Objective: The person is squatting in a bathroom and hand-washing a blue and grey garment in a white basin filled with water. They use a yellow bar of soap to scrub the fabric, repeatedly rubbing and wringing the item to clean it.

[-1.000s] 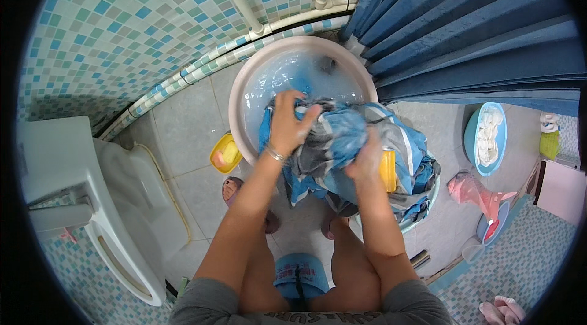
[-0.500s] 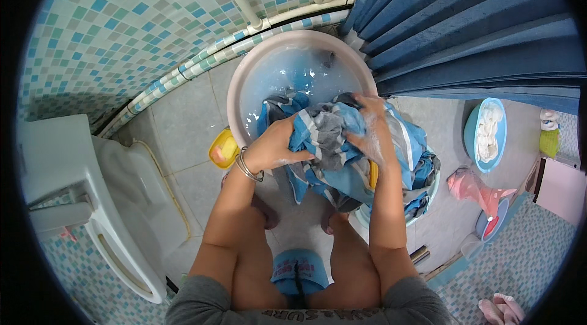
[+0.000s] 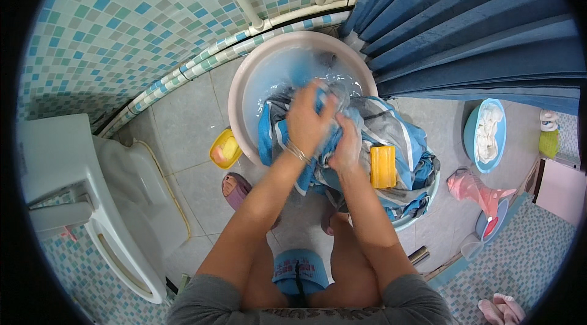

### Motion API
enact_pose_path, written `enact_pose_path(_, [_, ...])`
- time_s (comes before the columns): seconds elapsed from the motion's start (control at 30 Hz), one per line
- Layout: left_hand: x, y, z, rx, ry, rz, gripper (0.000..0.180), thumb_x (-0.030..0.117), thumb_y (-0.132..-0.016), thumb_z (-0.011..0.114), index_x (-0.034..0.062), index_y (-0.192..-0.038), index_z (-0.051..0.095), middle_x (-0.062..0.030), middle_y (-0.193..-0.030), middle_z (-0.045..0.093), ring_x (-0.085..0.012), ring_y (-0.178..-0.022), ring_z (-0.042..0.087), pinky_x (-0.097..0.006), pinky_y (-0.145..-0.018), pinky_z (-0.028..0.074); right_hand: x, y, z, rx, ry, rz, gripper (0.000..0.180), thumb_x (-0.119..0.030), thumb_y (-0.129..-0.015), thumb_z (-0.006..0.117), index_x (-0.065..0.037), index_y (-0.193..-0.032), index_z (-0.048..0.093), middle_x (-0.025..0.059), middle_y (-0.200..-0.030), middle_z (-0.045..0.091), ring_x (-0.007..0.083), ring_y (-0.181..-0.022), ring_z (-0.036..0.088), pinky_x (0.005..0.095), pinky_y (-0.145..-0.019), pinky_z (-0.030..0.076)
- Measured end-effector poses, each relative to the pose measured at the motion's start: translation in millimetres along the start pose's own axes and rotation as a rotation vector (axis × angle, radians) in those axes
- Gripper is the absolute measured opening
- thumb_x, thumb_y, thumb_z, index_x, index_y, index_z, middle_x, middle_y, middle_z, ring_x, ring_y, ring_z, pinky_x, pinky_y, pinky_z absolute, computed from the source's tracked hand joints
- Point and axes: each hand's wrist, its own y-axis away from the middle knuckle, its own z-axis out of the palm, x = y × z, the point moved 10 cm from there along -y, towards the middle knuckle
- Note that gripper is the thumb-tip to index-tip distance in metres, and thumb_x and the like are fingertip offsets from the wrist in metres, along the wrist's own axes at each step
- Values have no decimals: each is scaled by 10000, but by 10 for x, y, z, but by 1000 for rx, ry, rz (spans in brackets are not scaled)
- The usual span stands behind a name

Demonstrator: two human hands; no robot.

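Observation:
A wet blue, grey and white striped cloth [image 3: 400, 126] spreads from the soapy water of the large pale pink basin [image 3: 237, 96] over its near right rim. It runs down onto a light blue basin [image 3: 403, 223], which it mostly covers. My left hand [image 3: 307, 120], a bangle at its wrist, is closed on a bunched part of this cloth over the large basin. Close beside it, my right hand [image 3: 347, 143] grips the same bunch, with suds on the skin. Motion blurs both hands. A yellow-orange soap bar [image 3: 383, 167] lies on the cloth right of my right forearm.
Left of the large basin, a yellow dish [image 3: 215, 155] holds soap. A white washbasin unit [image 3: 61, 147] stands at far left. A blue curtain [image 3: 471, 31] hangs at upper right. Beyond the cloth are a blue basin [image 3: 469, 132] with white cloth and a pink bag [image 3: 471, 187].
Both hands have moved together, left and farther over the large basin, pulling the bunched cloth along. The soap bar, mostly hidden behind my right arm before, now shows fully.

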Motion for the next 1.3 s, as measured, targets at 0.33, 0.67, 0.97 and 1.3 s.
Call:
enact_pose_path(0.33, [756,544,-11,-128,83,298,154,134,-684,709,45,-768,615,-102,-882,563,-305,-701,600,-325,-591,487,-299,33,47,-111,376,-267,332,-331,-945,474,-68,-1139,534,52,-1027,564,176,-964,542,300,-885,426])
enact_pose_path(0.67, [945,683,90,-257,27,412,296,302,-629,709,142,-872,655,-69,-971,561,-307,-900,536,-366,-735,486,-125,-41,141,-330,-409,197,283,-339,-937,444,-98,-1008,574,54,-904,558,186,-870,533,330,-822,446])
enact_pose_path(0.97, [608,287,-24,-70,180,245,338,245,-709,714,110,-1012,652,-154,-1060,518,-318,-949,528,-360,-805,455,-360,107,-18,168,-98,68,161,-246,-891,507,-95,-872,558,41,-840,536,165,-781,540,320,-723,467])
enact_pose_path(1.3, [706,348,-136,104,201,268,128,107,-740,643,43,-683,548,-118,-711,530,-316,-656,524,-388,-595,433,-596,170,70,-39,442,-314,174,-178,-911,474,-26,-944,552,40,-829,520,139,-788,517,289,-694,448])
